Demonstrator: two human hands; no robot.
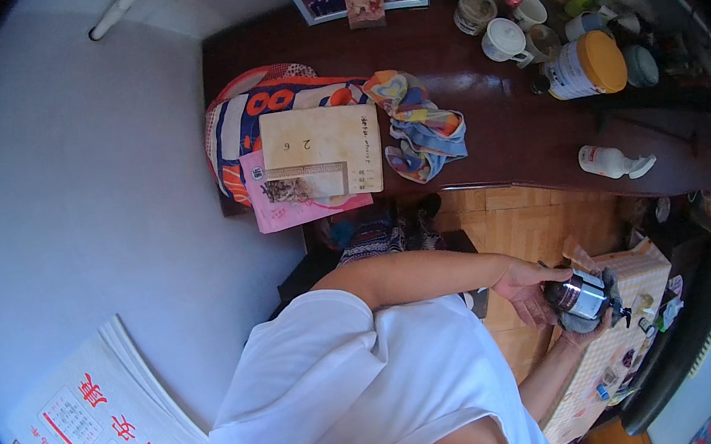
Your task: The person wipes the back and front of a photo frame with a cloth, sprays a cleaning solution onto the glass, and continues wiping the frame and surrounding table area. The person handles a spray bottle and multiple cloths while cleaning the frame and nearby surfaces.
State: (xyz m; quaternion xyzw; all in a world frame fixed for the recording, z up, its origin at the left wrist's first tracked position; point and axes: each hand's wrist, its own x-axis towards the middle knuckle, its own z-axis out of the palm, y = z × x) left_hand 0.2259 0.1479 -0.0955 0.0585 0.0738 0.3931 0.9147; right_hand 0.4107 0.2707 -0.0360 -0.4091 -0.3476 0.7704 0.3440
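Toward the right, I hold a shiny steel cylindrical container [587,294] with a dark end and a small black fitting on its other end. My left hand [528,286] reaches across from above, thumb and fingers bracketing the dark end. Beneath the container, my right hand [588,332] cups it, its fingers partly hidden. A grey cloth [573,323] lies between that palm and the steel. Close by stands a low table with a checked cover [570,399], carrying several small items.
A dark wooden table [487,141] spans the top, bearing a calendar pad [320,138], a colourful cloth [429,135], a yellow-lidded tub [587,64], several cups and jars, and a white spray bottle [607,161] near its edge. A pale wall [95,164] rises at left.
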